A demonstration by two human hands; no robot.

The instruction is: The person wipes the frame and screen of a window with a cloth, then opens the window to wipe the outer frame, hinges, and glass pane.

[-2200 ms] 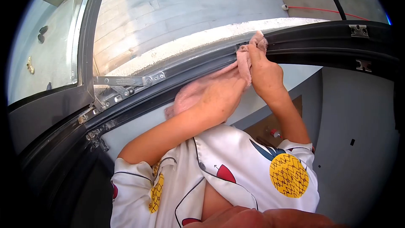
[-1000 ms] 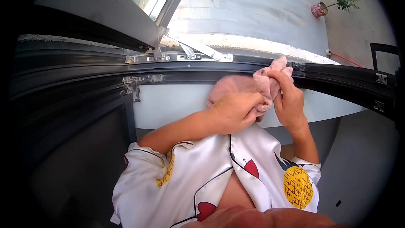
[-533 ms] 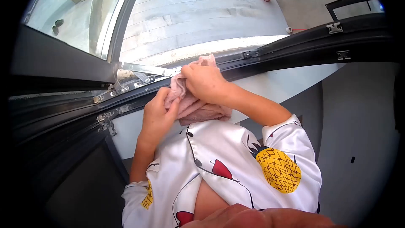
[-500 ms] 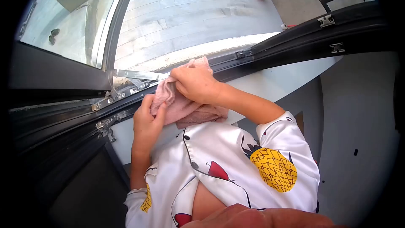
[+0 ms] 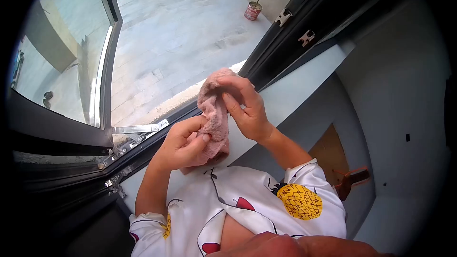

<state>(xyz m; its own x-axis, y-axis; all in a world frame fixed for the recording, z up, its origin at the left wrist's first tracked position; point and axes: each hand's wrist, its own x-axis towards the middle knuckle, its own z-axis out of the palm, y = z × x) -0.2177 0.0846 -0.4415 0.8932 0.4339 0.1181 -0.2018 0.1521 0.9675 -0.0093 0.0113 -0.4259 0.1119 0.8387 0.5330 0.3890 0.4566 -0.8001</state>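
Note:
A pink cloth [image 5: 216,121] hangs bunched between my two hands, above the window sill [image 5: 295,83]. My left hand [image 5: 183,143] pinches its lower left side between thumb and fingers. Higher up and to the right, my right hand [image 5: 245,107] curls round the top of the cloth, thumb pressed toward the fingers. The lower end of the cloth has a darker, damp-looking patch. Just beyond the cloth runs the black window frame track [image 5: 178,114], with a metal hinge arm [image 5: 138,128] to the left of my left hand.
An open glass sash [image 5: 81,43] stands at the left. Metal latches [image 5: 306,38] sit on the frame at upper right. Outside are paving [image 5: 162,43] and a potted plant [image 5: 253,10]. Below the sill at right are a brown board [image 5: 331,150] and an orange-edged dark object [image 5: 354,177].
The view has turned and tilted. Both hands have lifted the cloth off the frame toward me, and it now hangs upright, more gathered, with my right hand turned at its top.

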